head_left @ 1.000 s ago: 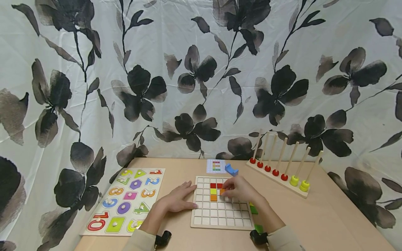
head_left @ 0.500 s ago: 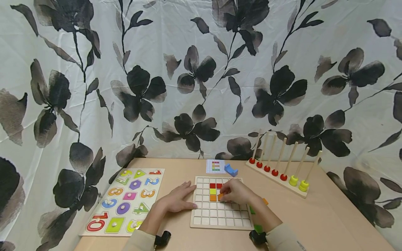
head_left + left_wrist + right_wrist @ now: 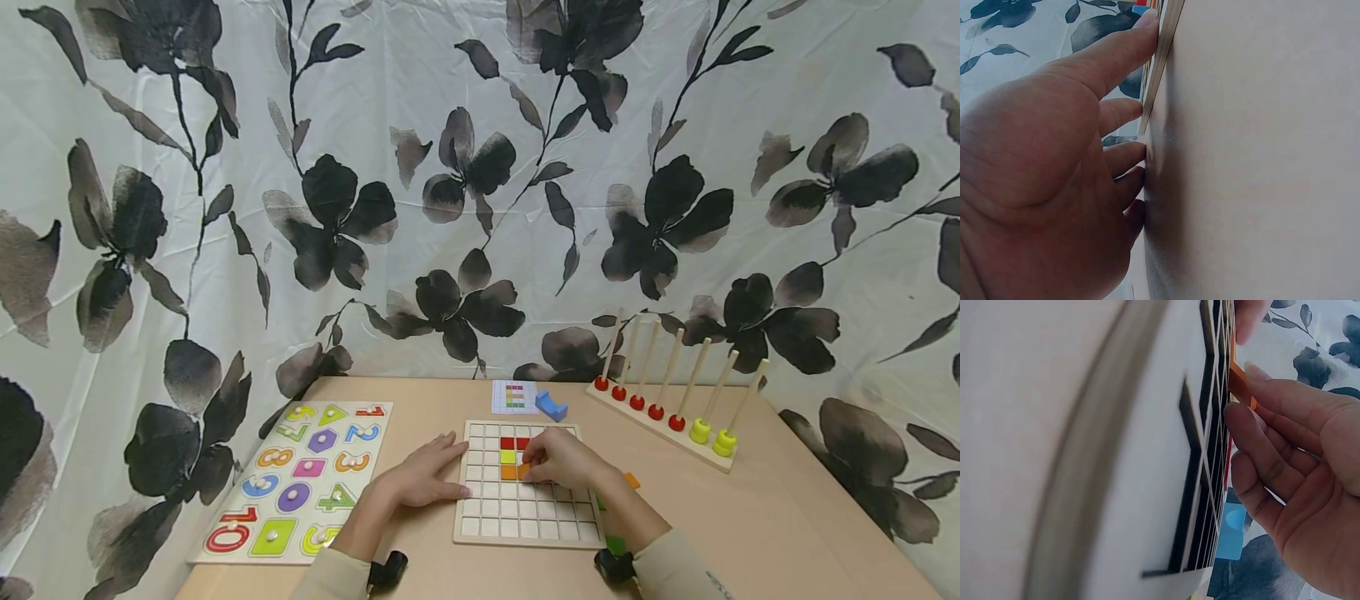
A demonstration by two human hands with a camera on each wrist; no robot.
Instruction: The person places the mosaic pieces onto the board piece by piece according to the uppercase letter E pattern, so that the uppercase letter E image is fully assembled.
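Observation:
A light wooden grid board [image 3: 487,529] lies in the middle of the table. My left hand [image 3: 423,477] rests with fingers spread along its left side; the thumb touches the board's edge in the left wrist view [image 3: 1163,59]. Over the grid, my right hand [image 3: 567,458] pinches an orange square tile [image 3: 1239,385] between thumb and finger. In the head view that tile sits right beside another orange tile [image 3: 508,472]. Above this one are a yellow tile [image 3: 507,457] and a red tile [image 3: 507,443]; more red [image 3: 522,443] shows near my fingertips.
Behind the board lie a pattern card [image 3: 515,397] and a blue curved block [image 3: 551,406]. A peg rack with red and yellow beads [image 3: 667,425] stands back right. On the left is a number puzzle board [image 3: 296,483]. Loose green tiles [image 3: 616,545] and an orange tile [image 3: 632,480] lie by my right forearm.
My right hand has moved slightly left and toward me, bringing the orange tile from the row above down beside the other orange tile. My left hand stays in place.

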